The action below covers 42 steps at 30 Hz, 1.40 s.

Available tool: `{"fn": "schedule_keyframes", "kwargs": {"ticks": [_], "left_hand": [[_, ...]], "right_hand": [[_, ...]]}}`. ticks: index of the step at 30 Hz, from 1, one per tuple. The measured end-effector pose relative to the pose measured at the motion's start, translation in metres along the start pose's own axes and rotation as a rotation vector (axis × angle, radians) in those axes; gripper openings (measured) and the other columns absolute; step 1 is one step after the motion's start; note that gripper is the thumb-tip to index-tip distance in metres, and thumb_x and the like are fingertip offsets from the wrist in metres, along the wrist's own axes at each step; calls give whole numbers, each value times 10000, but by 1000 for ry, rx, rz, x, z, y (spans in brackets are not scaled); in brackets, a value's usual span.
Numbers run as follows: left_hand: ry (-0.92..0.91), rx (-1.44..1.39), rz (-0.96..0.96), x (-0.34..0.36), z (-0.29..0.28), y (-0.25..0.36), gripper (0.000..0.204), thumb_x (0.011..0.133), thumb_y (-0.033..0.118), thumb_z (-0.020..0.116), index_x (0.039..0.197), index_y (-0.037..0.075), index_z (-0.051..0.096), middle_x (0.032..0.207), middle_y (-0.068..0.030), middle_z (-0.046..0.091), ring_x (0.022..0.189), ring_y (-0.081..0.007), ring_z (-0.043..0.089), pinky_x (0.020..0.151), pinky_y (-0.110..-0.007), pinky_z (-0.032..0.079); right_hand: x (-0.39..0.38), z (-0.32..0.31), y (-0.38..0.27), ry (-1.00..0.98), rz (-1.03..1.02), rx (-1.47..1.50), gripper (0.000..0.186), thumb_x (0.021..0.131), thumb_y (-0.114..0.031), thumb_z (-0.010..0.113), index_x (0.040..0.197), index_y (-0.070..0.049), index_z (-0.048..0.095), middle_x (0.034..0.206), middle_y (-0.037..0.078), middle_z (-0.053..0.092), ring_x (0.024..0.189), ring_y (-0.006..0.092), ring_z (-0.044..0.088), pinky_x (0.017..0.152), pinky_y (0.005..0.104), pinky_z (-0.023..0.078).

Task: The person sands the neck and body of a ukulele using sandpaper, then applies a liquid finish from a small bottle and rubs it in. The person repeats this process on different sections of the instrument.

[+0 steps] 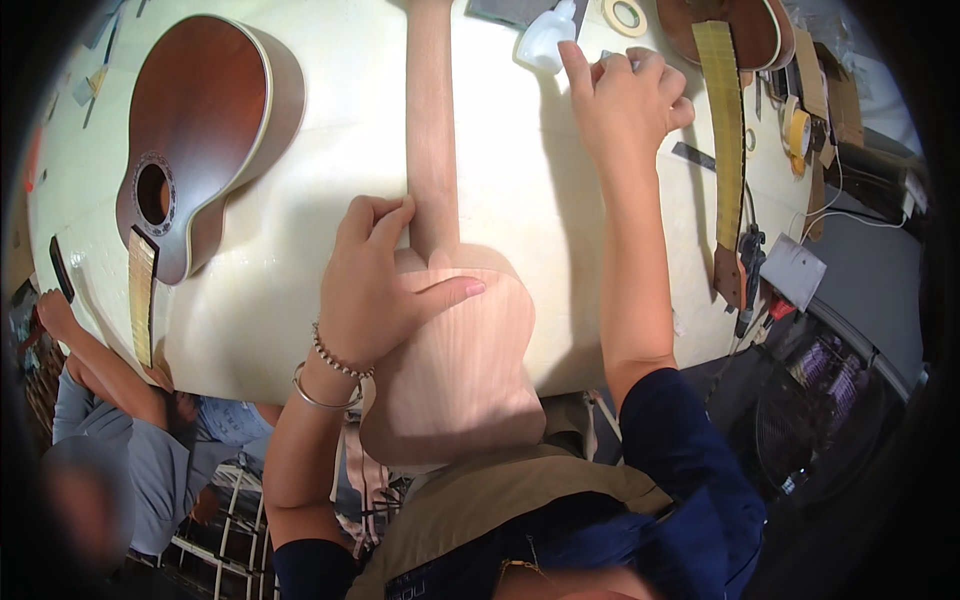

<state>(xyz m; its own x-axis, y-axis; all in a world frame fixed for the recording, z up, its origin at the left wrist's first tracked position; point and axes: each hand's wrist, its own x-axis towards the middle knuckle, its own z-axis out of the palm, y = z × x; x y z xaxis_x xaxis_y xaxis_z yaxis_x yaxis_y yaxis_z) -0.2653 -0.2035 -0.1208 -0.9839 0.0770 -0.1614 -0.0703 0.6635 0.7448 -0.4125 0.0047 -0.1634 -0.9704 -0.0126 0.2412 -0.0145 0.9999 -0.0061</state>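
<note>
An unfinished ukulele-like instrument with a pale wooden body lies back up, its lower end at my waist. Its bare neck runs away across the table. My left hand grips it where neck and body meet, with the thumb on the back and fingers beside the neck. Farther off to the right, my right hand is raised over the table with curled fingers. A small greyish thing shows partly behind those fingers. Just left of the hand lies a white squeeze bottle, and beyond it a masking tape roll.
A brown-stained instrument body lies at the left, near a taped fretboard. Another person's arm rests at the left table edge. On the right are a taped neck, yellow tape, cables and a floor fan.
</note>
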Motion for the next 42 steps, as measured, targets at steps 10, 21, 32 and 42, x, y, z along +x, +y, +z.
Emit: {"fn": "schedule_keyframes", "kwargs": {"ticks": [10,21,32,42], "left_hand": [[49,-28,35,0,1,-2,721,550,394,835,1016,-85,564,974,-146,534,882,-290,549,749,-348,483],[-6,-11,-1,-1,0,-4,740,549,336,845,1093,-72,553,1023,-149,518,923,-284,548,798,-335,467],[-31,-9,-42,-1,1,-4,776,546,340,852,1116,-87,543,1048,-144,518,952,-275,563,819,-329,477],[-29,-1,-32,-1,1,-5,771,541,342,855,1108,-83,550,1032,-134,521,923,-263,567,788,-325,482]], "right_hand": [[0,11,-23,-50,350,670,390,704,-417,737,724,-34,663,1164,124,501,1133,304,314,966,457,174],[-45,-31,16,-297,233,1542,188,753,-31,723,908,32,637,840,67,653,718,92,589,668,201,455],[-96,-32,13,-777,249,1383,214,759,-63,732,943,23,664,800,36,644,705,65,574,622,185,466],[-94,-29,11,-792,184,1288,212,759,-90,737,936,7,674,763,23,638,678,56,561,596,180,460]]}}
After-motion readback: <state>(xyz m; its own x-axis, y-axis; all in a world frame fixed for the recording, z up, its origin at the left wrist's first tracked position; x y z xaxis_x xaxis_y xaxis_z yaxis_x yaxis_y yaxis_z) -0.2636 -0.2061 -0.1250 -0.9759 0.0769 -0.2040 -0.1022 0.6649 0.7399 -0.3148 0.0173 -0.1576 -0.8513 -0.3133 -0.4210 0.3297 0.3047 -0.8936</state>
